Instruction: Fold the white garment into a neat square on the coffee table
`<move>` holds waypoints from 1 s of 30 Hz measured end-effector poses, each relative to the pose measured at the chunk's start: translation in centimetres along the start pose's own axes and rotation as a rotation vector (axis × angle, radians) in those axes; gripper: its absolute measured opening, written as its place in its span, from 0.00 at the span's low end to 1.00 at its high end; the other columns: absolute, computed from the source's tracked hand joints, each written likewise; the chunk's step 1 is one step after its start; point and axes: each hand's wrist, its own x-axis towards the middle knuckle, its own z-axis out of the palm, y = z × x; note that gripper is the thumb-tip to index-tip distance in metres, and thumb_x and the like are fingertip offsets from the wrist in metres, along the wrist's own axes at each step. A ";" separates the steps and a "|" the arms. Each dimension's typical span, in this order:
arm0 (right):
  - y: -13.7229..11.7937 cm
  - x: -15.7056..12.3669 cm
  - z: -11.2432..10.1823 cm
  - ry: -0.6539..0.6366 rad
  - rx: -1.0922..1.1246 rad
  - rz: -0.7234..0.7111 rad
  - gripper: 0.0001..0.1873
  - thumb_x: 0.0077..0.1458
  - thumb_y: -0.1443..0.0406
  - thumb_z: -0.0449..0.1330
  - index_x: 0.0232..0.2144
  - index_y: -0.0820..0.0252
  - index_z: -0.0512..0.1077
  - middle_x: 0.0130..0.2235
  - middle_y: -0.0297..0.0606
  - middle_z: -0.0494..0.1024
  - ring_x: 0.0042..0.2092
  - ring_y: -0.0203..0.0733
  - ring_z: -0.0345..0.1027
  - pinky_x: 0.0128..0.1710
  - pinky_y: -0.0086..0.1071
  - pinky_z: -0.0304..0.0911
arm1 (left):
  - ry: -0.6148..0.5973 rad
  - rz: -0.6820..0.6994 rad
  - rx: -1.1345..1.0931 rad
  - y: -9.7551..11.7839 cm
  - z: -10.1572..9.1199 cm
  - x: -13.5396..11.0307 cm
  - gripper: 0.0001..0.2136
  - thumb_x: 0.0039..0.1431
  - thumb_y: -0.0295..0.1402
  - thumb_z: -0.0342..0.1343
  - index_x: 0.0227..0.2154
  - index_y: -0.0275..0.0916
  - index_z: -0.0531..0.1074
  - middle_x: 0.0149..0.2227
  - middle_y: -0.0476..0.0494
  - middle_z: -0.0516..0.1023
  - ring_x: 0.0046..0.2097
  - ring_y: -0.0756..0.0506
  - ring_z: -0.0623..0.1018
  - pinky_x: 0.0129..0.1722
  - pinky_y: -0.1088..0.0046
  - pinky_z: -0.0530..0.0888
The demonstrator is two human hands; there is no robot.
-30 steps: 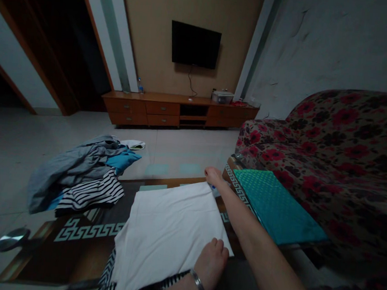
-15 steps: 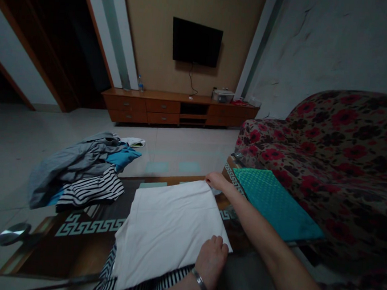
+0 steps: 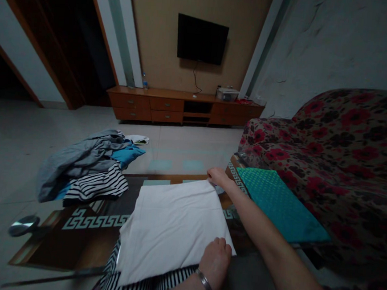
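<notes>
A folded white cloth lies flat on a low glass-topped table, on top of a black-and-white striped garment that shows at the near edge. My right hand reaches along the cloth's right side and pinches its far right corner. My left hand, with bangles on the wrist, rests with curled fingers on the near right corner.
A pile of grey, blue and striped clothes sits at the table's far left. A teal textured pad lies on the right, beside a floral sofa. Beyond the tiled floor stand a wooden TV cabinet and a wall TV.
Both hands stay on the same corners of the white cloth. The view has shifted slightly, and more of the striped garment shows beneath the near edge.
</notes>
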 end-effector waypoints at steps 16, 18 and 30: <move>1.0 -1.6 0.3 -0.087 -0.016 -0.011 0.12 0.51 0.67 0.56 0.37 0.59 0.78 0.40 0.46 0.79 0.43 0.45 0.72 0.40 0.29 0.61 | 0.009 0.004 -0.039 0.0 0.4 -0.4 0.09 0.63 0.25 0.44 0.41 0.35 0.69 0.44 0.39 0.70 0.45 0.41 0.69 0.42 0.64 0.69; 0.8 -1.6 0.0 -0.078 -0.025 -0.006 0.13 0.51 0.67 0.56 0.38 0.61 0.77 0.41 0.48 0.79 0.44 0.47 0.72 0.41 0.30 0.61 | 0.022 0.001 -0.042 0.1 0.5 -0.5 0.09 0.63 0.25 0.45 0.41 0.35 0.69 0.44 0.39 0.70 0.45 0.42 0.69 0.42 0.64 0.69; 0.3 -2.1 0.0 -0.066 -0.045 0.010 0.13 0.53 0.68 0.55 0.39 0.61 0.77 0.42 0.49 0.79 0.45 0.46 0.71 0.43 0.31 0.61 | 0.017 -0.014 -0.038 0.3 0.6 -0.5 0.09 0.63 0.25 0.46 0.41 0.34 0.69 0.44 0.38 0.70 0.46 0.41 0.71 0.43 0.63 0.71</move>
